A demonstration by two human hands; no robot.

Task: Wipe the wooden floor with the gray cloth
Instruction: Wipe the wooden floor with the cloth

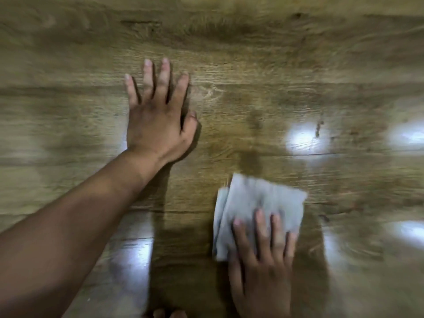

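the wiping step is in hand. the gray cloth [254,203] lies folded on the wooden floor [321,65] in the lower right of the frame. the right hand [263,267] rests on its near half, fingers [261,226] straight and spread, pressing it down. its grip is open, with nothing pinched or curled round. the cloth's far part, toward the middle of the frame, is bare of the hand, and a second layer shows along its left side.

the left hand [158,125] lies flat on the boards left of centre, fingers splayed, its grip open too and holding nothing. it looks to be bracing the person's weight, well apart from the cloth.

the picture is smeared with motion, so i judge a stroke is under way, though its direction cannot be told. bright patches of reflected light [300,138] sit on the boards at right and lower left. how much of the floor is done cannot be told.

the next move calls for even pressure through the flat hand, so the folded cloth slides as one piece rather than bunching or slipping from under the fingers. reaching the boards near the braced hand would call for lifting that hand aside.
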